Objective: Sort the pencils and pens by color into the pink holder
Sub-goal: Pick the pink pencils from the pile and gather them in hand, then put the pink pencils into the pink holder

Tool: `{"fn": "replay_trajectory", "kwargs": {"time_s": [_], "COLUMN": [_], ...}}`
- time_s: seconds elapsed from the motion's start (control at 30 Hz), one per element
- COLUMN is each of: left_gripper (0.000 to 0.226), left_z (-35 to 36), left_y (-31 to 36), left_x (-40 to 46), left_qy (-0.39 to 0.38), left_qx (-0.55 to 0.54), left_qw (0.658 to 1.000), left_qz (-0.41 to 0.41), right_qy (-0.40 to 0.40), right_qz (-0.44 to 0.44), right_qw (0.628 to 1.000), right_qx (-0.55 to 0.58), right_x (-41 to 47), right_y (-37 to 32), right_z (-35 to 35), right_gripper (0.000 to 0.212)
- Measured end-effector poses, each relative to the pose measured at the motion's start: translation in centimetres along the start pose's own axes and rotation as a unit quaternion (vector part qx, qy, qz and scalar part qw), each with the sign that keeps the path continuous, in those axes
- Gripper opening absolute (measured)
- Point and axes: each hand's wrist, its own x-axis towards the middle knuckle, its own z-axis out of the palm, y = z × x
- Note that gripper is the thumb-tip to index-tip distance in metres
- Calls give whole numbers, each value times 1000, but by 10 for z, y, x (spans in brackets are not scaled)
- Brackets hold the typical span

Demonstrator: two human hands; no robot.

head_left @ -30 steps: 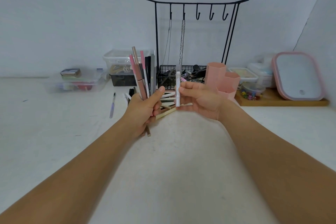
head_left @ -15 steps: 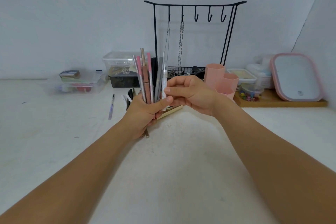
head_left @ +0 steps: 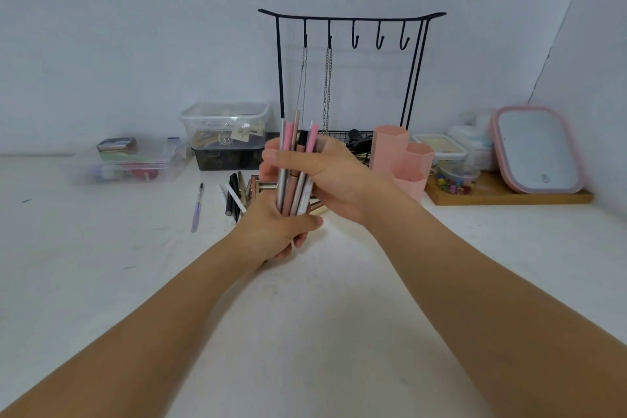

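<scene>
While the left hand (head_left: pixel 271 231) grips the lower ends of an upright bundle of pens and pencils (head_left: pixel 296 166), the right hand (head_left: pixel 322 176) wraps over the upper part of the same bundle, fingers curled round the shafts. Both hands hold the bundle above the middle of the counter (head_left: pixel 305 332), clear of its surface. The bundle mixes pink, grey, brown and white shafts; the exact count cannot be told.

The pink holder (head_left: pixel 400 159) stands toward the rear edge of the counter, just to the right of the hands, beside a wooden tray (head_left: pixel 509 197). Its compartments are open at the top, and what they hold cannot be seen. A loose heap of pens (head_left: pixel 237 193) lies on the counter behind the left hand, and a single purple pen (head_left: pixel 196 207) lies apart to the left. A black hook stand (head_left: pixel 349 71) rises at the rear edge.

Judged state: sorting is under way; most items remain outside the holder.

Hazards from this position:
- Mixed colours in one grip. Drawing out one shaft may drag a neighbour with it, which would then fall to the counter or enter the wrong compartment.
- Slack lower grip. If the left hand loosens while the right hand selects, thin shafts may slide down and scatter.
- Holder tipping. A bundle pushed in at an angle may topple the light holder against the tray.
</scene>
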Motion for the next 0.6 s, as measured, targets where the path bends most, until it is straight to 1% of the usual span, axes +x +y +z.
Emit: {"fn": "replay_trajectory", "kwargs": {"time_s": [0.07,0.1,0.17,0.23,0.27,0.33,0.4,0.43,0.5,0.53,0.6], "left_gripper": [18,18,18,23,29,50,59,58,51,47,40], "left_z": [3,4,8,11,11,10,8,6,3,2,0], "left_y": [0,0,-1,2,3,5,4,3,3,3,2], "left_x": [0,0,0,-1,-1,-1,0,0,1,2,3], "left_qy": [4,11,28,46,48,28,12,15,35,43,45], "left_qx": [-3,-9,-22,-33,-49,-98,-129,-141,-153,-156,-156], "left_qw": [1000,1000,999,998,998,995,992,990,988,987,987], "left_qz": [-2,-6,-8,-2,2,1,6,10,11,11,15], "right_qy": [37,49,64,82,96,136,173,195,247,269,312], "right_qz": [-4,-1,6,-6,-18,-44,-56,-60,-53,-41,-13], "right_qw": [999,999,997,995,993,988,983,979,965,952,915], "right_qx": [11,18,38,57,67,63,39,16,-75,-136,-255], "right_x": [1,2,5,7,7,7,8,8,8,6,3], "right_y": [5,8,12,13,12,10,6,4,0,-3,-6], "right_z": [5,6,7,9,10,6,-5,-14,-36,-49,-74], "right_gripper": [15,13,17,20,23,26,26,26,24,22,23]}}
